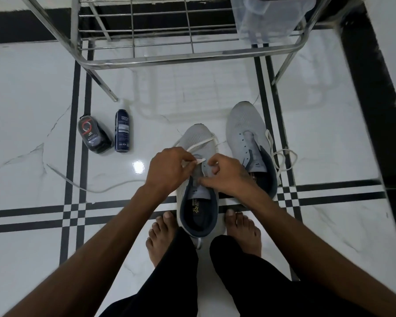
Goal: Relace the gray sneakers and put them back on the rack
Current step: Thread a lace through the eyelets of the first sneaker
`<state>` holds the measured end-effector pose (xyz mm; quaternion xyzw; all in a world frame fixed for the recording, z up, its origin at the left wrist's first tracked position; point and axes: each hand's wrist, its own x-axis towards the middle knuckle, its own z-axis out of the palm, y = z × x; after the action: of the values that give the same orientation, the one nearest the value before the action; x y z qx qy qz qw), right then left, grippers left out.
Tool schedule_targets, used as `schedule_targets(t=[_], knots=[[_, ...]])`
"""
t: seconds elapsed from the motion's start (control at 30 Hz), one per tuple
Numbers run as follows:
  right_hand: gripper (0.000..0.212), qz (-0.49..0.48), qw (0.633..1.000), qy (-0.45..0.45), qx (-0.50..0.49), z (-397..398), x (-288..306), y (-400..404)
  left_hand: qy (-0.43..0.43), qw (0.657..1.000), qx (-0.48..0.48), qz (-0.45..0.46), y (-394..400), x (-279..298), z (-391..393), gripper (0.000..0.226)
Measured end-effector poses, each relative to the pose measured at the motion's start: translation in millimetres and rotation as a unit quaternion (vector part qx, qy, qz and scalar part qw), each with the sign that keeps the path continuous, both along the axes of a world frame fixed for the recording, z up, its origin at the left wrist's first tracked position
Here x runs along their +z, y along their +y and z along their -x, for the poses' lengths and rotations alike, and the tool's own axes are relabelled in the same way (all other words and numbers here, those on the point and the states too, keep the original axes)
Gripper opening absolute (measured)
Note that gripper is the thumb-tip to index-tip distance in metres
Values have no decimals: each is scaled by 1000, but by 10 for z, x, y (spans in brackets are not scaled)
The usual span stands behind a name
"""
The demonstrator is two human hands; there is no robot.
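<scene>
Head view: the near gray sneaker (198, 179) lies on the floor (32, 99), toe pointing away, under both hands. Left hand (167, 170) fingers pinch the white lace (200, 144) tip just left of the eyelets; right hand (229, 175) fingers curl on the tongue. Second sneaker (249, 143) sits right; rack (169, 58) beyond.

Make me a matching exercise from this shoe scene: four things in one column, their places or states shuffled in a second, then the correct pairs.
Things:
1. nearer sneaker
2. farther sneaker
3. spray bottle
4. metal rack

Places or states:
A. stands on the floor beyond both shoes
B. held between both hands, lace being threaded
C. untouched, a loose lace beside it
D. upright on the floor, left of the shoes

Pairs: 1-B, 2-C, 3-D, 4-A
</scene>
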<state>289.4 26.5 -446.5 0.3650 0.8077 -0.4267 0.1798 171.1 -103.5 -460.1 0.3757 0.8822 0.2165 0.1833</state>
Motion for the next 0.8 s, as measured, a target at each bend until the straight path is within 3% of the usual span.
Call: schedule_targets(t=[0.17, 0.6, 0.8], knots=[[27, -43, 999, -3, 9, 48, -87, -6, 9, 997, -51, 61, 158, -33, -80, 20], [43, 59, 995, 50, -65, -84, -210, 48, 97, 982, -121, 106, 234, -69, -103, 18], [42, 64, 991, 75, -91, -118, -219, 53, 70, 986, -140, 49, 192, -144, -68, 12]])
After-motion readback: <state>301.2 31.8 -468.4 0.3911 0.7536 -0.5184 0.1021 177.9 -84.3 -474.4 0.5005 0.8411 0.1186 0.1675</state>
